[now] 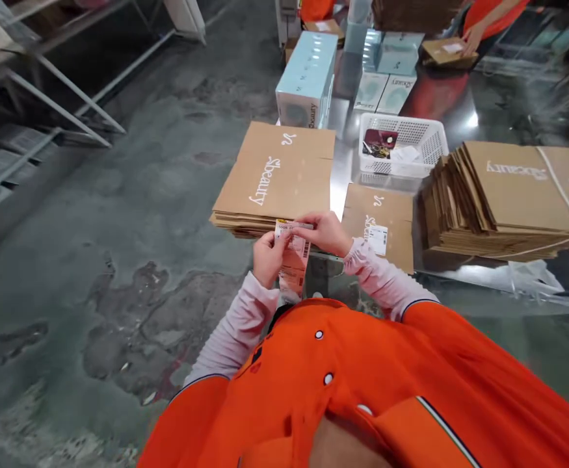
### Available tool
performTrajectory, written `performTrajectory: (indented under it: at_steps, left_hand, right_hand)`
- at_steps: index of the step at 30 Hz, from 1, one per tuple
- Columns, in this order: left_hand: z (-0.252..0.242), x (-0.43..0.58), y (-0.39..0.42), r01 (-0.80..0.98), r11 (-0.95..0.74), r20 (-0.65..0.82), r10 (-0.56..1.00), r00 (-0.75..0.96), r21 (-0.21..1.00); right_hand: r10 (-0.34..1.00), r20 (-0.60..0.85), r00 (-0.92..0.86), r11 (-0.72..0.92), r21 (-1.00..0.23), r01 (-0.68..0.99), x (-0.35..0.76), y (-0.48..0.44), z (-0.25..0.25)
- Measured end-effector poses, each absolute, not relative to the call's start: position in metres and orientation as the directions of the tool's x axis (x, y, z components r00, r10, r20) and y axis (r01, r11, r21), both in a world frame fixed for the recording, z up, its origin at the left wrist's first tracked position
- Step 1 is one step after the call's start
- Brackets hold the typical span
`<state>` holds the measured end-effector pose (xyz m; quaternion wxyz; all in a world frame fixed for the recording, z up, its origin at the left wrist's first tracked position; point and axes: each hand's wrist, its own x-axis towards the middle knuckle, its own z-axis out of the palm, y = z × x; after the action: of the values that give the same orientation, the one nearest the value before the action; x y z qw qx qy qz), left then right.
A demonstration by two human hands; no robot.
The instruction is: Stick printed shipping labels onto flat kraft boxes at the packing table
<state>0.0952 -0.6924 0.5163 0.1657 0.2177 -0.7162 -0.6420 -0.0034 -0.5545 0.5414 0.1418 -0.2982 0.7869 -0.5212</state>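
Observation:
A strip of printed shipping labels hangs in front of my body at the table's near edge. My left hand pinches its upper left side. My right hand has its thumb and fingers closed at the strip's top right. Just beyond both hands lies a stack of flat brown cardboard mailers with white lettering. To the right of my right wrist is a single flat mailer bearing a small white label.
A white plastic basket with small items stands further back. At right is a tied stack of cardboard mailers. Light blue boxes stand behind. Across the table, a co-worker's hand touches another mailer. Metal racks are at left.

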Motion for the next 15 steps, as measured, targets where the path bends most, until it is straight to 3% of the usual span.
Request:
performTrajectory:
  at_steps: [2, 4, 9, 15]
  left_hand:
    - [0.516, 0.091, -0.699, -0.116, 0.081, -0.043, -0.611, -0.79, 0.99]
    - [0.516, 0.083, -0.712, -0.112, -0.02, -0.102, -0.592, -0.8, 0.993]
    - [0.503, 0.071, -0.757, -0.318, -0.404, -0.421, -0.2, -0.885, 0.858]
    - [0.466, 0.133, -0.783, -0.469, -0.413, -0.57, -0.16, -0.806, 0.78]
  right_hand:
    - [-0.623, 0.091, -0.777, 0.269, -0.908, -0.322, -0.008, -0.568, 0.542]
    - [-0.622, 0.086, -0.778, 0.262, -0.913, -0.311, -0.022, -0.585, 0.541]
    - [-0.534, 0.105, -0.839, 0.447, -0.807, -0.386, -0.104, -0.641, 0.536]
    - [-0.399, 0.079, -0.914, 0.739, -0.562, -0.371, -0.185, -0.69, 0.519]
